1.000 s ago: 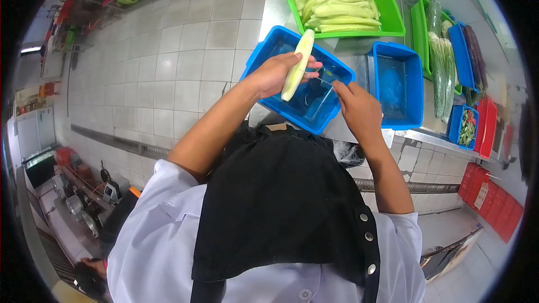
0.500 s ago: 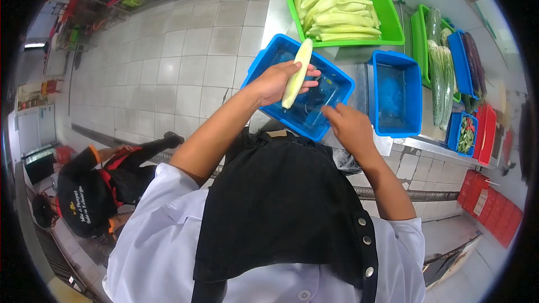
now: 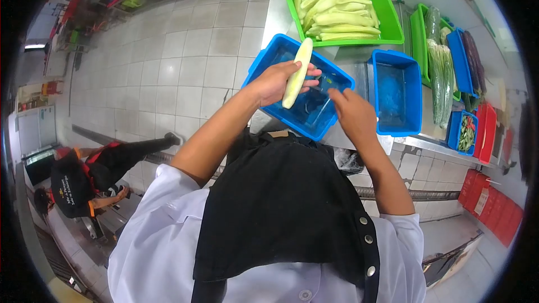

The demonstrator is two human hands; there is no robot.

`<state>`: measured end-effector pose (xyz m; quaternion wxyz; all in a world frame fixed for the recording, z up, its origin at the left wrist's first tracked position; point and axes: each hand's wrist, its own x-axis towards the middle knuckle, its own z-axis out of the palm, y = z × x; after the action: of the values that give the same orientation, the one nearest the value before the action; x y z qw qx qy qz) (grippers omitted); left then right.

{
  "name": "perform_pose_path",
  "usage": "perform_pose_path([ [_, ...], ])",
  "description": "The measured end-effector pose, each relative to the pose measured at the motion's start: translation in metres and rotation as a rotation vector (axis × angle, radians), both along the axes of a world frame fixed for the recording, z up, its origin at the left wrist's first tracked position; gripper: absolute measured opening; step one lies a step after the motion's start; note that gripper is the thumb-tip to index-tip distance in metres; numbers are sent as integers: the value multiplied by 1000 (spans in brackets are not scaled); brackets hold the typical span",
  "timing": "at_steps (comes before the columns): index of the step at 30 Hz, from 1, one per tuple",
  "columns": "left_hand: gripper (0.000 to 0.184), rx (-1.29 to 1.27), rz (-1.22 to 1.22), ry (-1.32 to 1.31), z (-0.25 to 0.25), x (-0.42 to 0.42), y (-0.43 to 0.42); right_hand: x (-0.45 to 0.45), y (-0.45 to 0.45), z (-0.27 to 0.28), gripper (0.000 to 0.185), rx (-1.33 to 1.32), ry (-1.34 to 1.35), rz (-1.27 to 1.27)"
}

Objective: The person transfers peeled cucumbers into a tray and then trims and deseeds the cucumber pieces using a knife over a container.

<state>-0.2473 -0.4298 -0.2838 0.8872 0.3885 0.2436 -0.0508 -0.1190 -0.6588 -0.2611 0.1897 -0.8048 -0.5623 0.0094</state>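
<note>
A pale green peeled cucumber (image 3: 304, 53) lies across my left hand (image 3: 276, 83), with the thumb on top and the fingertips showing past its far side. Below it is a blue bin (image 3: 259, 66) with a little water and some small green scraps inside. My right hand (image 3: 356, 116) is over the bin's right edge, its fingers curled together and apart from the cucumber. Whatever those fingers hold, if anything, cannot be made out. Behind the bin, a green tub (image 3: 391, 14) contains many peeled cucumbers (image 3: 342, 18).
A second blue bin (image 3: 417, 92) stands to the right on the metal counter. Past it are wrapped green vegetables (image 3: 441, 76), dark long vegetables (image 3: 474, 64) and a small blue basket (image 3: 461, 147). A co-worker (image 3: 73, 185) bends at the far left on the tiled floor.
My right hand has shifted slightly up and right over the bin's edge. The left hand and cucumber have stayed nearly still. The co-worker has changed posture, with an arm reaching forward.
</note>
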Motion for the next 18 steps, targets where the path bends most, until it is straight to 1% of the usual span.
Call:
perform_pose_path([
  [2,44,21,1,-2,-2,-1,1,-7,-10,-12,19,-67,-15,139],
  [6,44,17,20,-2,-5,-2,3,-11,-15,-3,26,-114,48,211],
  [8,44,14,15,2,-7,-3,1,-4,-1,5,26,-53,9,17],
  [10,44,28,9,-5,-7,-4,0,-3,0,0,26,-61,-7,-10],
  [12,45,39,16,2,-7,-4,-1,-10,-9,-9,25,-116,-2,129],
  [13,45,44,19,-3,-6,-4,0,-12,-12,-9,25,-111,-7,132],
  [15,45,54,17,8,-5,-6,0,-17,-17,-9,25,-134,33,240],
  [16,45,48,16,10,-4,-5,-1,-15,-14,-7,25,-139,36,239],
  [18,46,28,20,22,-3,-5,-2,-7,-3,-2,23,-67,-26,48],
])
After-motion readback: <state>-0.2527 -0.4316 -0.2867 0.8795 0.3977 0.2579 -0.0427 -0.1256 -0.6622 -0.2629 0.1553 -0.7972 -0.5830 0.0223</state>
